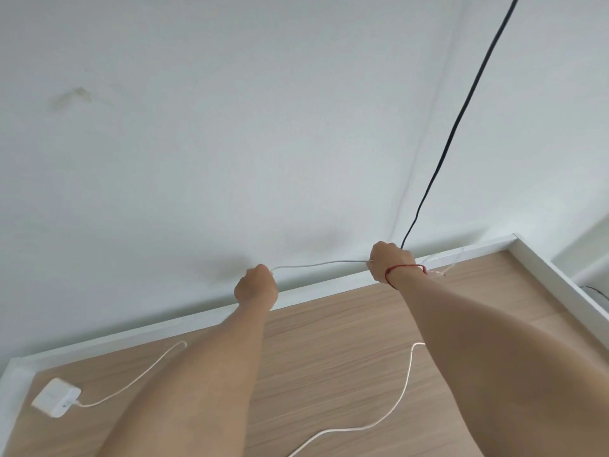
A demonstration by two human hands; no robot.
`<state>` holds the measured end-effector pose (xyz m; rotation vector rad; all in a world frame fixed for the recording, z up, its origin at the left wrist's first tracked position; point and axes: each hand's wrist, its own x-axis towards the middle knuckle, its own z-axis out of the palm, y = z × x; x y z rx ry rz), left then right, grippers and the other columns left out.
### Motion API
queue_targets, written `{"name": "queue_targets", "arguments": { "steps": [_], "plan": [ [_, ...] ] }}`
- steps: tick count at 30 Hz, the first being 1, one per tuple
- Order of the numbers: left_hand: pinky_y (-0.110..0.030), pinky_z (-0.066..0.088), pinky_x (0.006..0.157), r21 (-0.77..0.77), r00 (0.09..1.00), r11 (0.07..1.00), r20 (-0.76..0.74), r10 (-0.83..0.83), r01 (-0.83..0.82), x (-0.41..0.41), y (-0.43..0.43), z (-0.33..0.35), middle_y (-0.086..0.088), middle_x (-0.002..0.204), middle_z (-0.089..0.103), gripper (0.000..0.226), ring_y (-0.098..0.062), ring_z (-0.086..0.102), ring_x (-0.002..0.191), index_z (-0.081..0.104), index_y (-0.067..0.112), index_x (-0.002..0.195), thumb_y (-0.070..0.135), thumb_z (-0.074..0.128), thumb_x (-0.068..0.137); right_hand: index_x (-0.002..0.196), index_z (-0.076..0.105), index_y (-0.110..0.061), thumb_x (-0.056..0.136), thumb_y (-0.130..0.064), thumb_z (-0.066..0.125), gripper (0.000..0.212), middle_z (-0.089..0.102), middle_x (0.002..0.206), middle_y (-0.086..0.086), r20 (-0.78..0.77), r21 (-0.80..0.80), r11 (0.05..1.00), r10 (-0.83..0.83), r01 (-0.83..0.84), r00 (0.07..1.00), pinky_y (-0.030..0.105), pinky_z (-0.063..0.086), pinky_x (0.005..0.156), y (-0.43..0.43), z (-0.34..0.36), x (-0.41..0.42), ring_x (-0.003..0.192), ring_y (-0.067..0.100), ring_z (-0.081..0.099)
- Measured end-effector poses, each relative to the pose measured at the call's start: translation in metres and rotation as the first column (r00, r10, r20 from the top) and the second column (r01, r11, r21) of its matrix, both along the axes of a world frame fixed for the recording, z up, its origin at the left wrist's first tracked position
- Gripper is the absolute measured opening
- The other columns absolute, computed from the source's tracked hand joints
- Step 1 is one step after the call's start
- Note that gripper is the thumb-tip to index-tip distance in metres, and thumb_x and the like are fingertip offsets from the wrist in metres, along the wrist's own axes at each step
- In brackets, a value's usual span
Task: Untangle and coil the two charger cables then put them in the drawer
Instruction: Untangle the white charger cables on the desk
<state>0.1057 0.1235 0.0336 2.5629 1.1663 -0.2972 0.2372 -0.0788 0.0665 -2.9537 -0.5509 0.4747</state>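
A thin white charger cable was held taut between two raised fists, apparently so that a stretch could be straightened before coiling. The left hand was curled closed round one end. The right hand, marked by a red string bracelet, was closed round the other. The fingertips themselves were hidden.

Further loose white cable lay trailing across the pale wood-grain tabletop, and a white square charger block sat near its left corner. The table was edged by a white raised rim against a plain white wall, down which a black cord was hung. No drawer was shown.
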Motion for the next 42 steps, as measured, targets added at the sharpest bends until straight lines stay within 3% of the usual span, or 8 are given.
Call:
{"name": "queue_targets", "arguments": {
  "steps": [7, 11, 15, 21, 24, 31, 37, 42],
  "plan": [
    [-0.036, 0.042, 0.094, -0.183, 0.953, 0.947, 0.201, -0.225, 0.263, 0.020, -0.043, 0.011, -0.007, 0.128, 0.056, 0.048, -0.025, 0.053, 0.119, 0.037, 0.030, 0.144, 0.038, 0.045, 0.098, 0.069, 0.050, -0.014, 0.096, -0.022, 0.049, 0.029, 0.052, 0.070, 0.004, -0.112, 0.210, 0.965, 0.186, -0.160, 0.976, 0.030, 0.036, 0.060, 0.022, 0.004, -0.011, 0.074, 0.028, 0.052],
    [-0.032, 0.044, 0.074, -0.221, 0.941, 0.932, 0.247, -0.232, 0.288, 0.035, -0.067, 0.009, -0.008, 0.102, 0.066, 0.032, -0.025, 0.059, 0.084, 0.062, 0.021, 0.110, 0.042, 0.040, 0.099, 0.096, 0.068, -0.011, 0.098, -0.026, 0.049, 0.025, 0.068, 0.090, 0.008, -0.100, 0.227, 0.945, 0.264, -0.236, 0.959, 0.030, 0.044, 0.070, 0.014, 0.001, -0.007, 0.087, 0.030, 0.063],
    [-0.034, 0.043, 0.072, -0.080, 0.970, 0.984, 0.200, -0.141, 0.160, 0.041, -0.075, 0.008, -0.010, 0.100, 0.061, 0.040, -0.030, 0.056, 0.087, 0.054, 0.010, 0.090, 0.041, 0.032, 0.103, 0.098, 0.067, -0.009, 0.094, -0.027, 0.048, 0.027, 0.068, 0.099, 0.008, 0.041, 0.143, 0.956, 0.253, -0.257, 0.966, 0.030, 0.039, 0.074, -0.011, 0.002, 0.014, 0.093, 0.029, 0.062],
    [-0.034, 0.042, 0.075, -0.009, 0.996, 1.000, 0.083, -0.015, 0.016, 0.063, -0.094, 0.006, -0.013, 0.112, 0.059, 0.042, -0.033, 0.058, 0.101, 0.056, 0.007, 0.107, 0.038, 0.028, 0.105, 0.079, 0.052, -0.011, 0.084, -0.018, 0.051, 0.008, 0.058, 0.082, 0.005, -0.111, 0.226, 0.954, 0.224, -0.195, 0.968, 0.028, 0.040, 0.059, -0.045, -0.005, 0.045, 0.075, 0.028, 0.055],
    [-0.033, 0.040, 0.074, -0.033, 0.997, 0.997, 0.033, 0.069, -0.068, 0.071, -0.105, -0.002, -0.013, 0.113, 0.058, 0.038, -0.033, 0.058, 0.102, 0.055, 0.005, 0.108, 0.034, 0.029, 0.105, 0.099, 0.062, -0.003, 0.091, -0.016, 0.051, 0.019, 0.063, 0.100, 0.008, -0.201, 0.337, 0.920, 0.278, -0.201, 0.939, 0.034, 0.051, 0.075, -0.062, -0.016, 0.063, 0.091, 0.030, 0.062],
    [-0.032, 0.040, 0.076, -0.024, 0.985, 0.986, -0.056, 0.165, -0.166, 0.075, -0.127, -0.015, -0.011, 0.116, 0.059, 0.030, -0.031, 0.059, 0.106, 0.055, 0.006, 0.115, 0.026, 0.035, 0.104, 0.070, 0.054, -0.001, 0.097, -0.013, 0.045, 0.031, 0.071, 0.069, 0.014, -0.337, 0.508, 0.860, 0.235, -0.034, 0.912, 0.033, 0.055, 0.061, -0.093, -0.039, 0.093, 0.066, 0.032, 0.072],
    [-0.032, 0.041, 0.076, 0.026, 0.973, 0.979, -0.102, 0.206, -0.204, 0.084, -0.141, -0.012, -0.010, 0.118, 0.058, 0.025, -0.030, 0.059, 0.108, 0.055, 0.007, 0.117, 0.019, 0.038, 0.103, 0.093, 0.061, 0.004, 0.095, -0.012, 0.041, 0.026, 0.069, 0.064, 0.013, -0.415, 0.488, 0.845, 0.002, 0.221, 0.910, 0.039, 0.059, 0.068, -0.105, -0.052, 0.105, 0.048, 0.023, 0.065],
    [-0.033, 0.043, 0.079, -0.010, 0.996, 0.996, -0.005, 0.088, -0.088, 0.088, -0.151, -0.009, -0.010, 0.124, 0.053, 0.032, -0.030, 0.056, 0.112, 0.048, 0.012, 0.126, 0.020, 0.052, 0.095, 0.106, 0.066, -0.007, 0.099, -0.015, 0.047, 0.022, 0.059, 0.065, 0.008, -0.470, 0.602, 0.764, 0.102, 0.234, 0.877, 0.031, 0.053, 0.058, -0.099, -0.046, 0.096, 0.048, 0.017, 0.056]
  ]
}}
